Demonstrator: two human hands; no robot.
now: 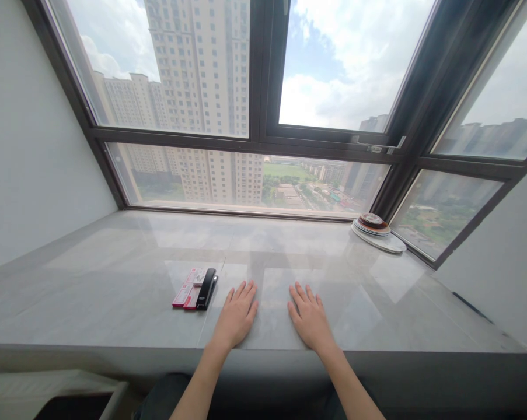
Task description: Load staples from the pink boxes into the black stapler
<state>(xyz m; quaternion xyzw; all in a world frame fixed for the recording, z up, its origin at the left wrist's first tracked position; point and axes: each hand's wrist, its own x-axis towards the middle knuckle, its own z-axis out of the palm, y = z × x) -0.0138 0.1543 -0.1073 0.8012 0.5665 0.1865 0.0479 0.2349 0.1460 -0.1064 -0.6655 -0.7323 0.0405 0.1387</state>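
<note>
My left hand (236, 315) lies palm down on the pale, glossy sill (127, 315), fingers spread a little and nothing held. To its left, without touching it, a black stapler (206, 289) lies lengthwise beside flat red-and-white boxes (187, 291). A small whitish piece (199, 277) rests on the boxes near the stapler. My right hand (309, 315) also rests flat on the sill, its fingers apart and holding nothing. Bare sill surface shows between both hands.
Stacked plates or discs (373, 224) sit at the back right corner by the dark window frame (324, 146). White walls (31, 146) stand at both sides. Below the sill's front edge, a light-coloured container (48, 388) is at the lower left.
</note>
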